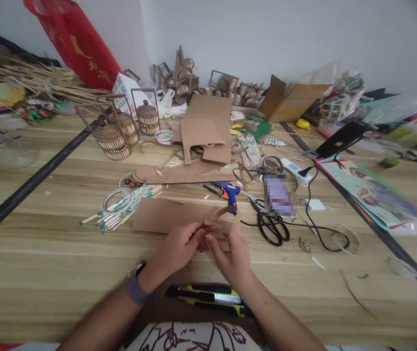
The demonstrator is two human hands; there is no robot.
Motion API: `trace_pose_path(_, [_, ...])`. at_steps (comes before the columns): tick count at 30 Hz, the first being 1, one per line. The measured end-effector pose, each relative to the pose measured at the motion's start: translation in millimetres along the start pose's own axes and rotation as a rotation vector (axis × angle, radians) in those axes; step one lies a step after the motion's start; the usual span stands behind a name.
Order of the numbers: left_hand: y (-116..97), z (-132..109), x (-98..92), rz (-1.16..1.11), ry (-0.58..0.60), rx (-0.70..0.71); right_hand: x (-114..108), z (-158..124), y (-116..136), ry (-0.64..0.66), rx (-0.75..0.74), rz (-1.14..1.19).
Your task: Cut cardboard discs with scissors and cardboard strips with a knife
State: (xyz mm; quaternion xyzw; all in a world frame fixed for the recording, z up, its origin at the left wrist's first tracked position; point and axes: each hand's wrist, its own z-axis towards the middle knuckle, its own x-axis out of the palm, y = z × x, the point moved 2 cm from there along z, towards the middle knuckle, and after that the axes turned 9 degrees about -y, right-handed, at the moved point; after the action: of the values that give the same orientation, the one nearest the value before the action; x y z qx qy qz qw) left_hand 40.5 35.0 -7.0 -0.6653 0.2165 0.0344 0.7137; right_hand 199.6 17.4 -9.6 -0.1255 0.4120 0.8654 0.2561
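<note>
Both hands meet over a flat piece of cardboard (157,214) at the middle of the table. My left hand (181,246), with a watch on its wrist, is closed in a pinch. Beside it, my right hand (233,253) is closed too, its thumb pointing at the left fingertips. A thin, curved brown strip (226,211) sticks out above the fingers, and its lower end is hidden in them. Just beyond lies a blue hot glue gun (231,191). Black-handled scissors (272,226) rest to the right.
Near my body lie yellow-black utility knives (214,296). Green-tipped sticks and white rings (118,201) are at the left. Small lidded bamboo baskets (111,141) stand behind them. Cardboard sheets (208,109) lie at the back. A black cable (314,195) runs from a power strip (296,171).
</note>
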Motion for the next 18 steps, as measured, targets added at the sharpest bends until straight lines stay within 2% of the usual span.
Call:
trace_pose_path(5, [-0.2,0.1,1.7,0.026,-0.02,-0.003,-1.0,3.4,1.2,-0.032,-0.195,-0.094])
trace_pose_path(9, [-0.6,-1.3,2.6,-0.016,-0.006,-0.015,-0.2,3.5,1.7,-0.041,-0.237,-0.106])
trace_pose_path(13, [-2.2,-2.2,2.0,0.024,-0.012,0.01,-0.8,3.5,3.8,-0.036,-0.189,-0.066])
trace_pose_path(18, [-2.9,-2.7,2.9,0.045,-0.01,0.09,-3.7,2.6,0.6,-0.009,-0.019,-0.041])
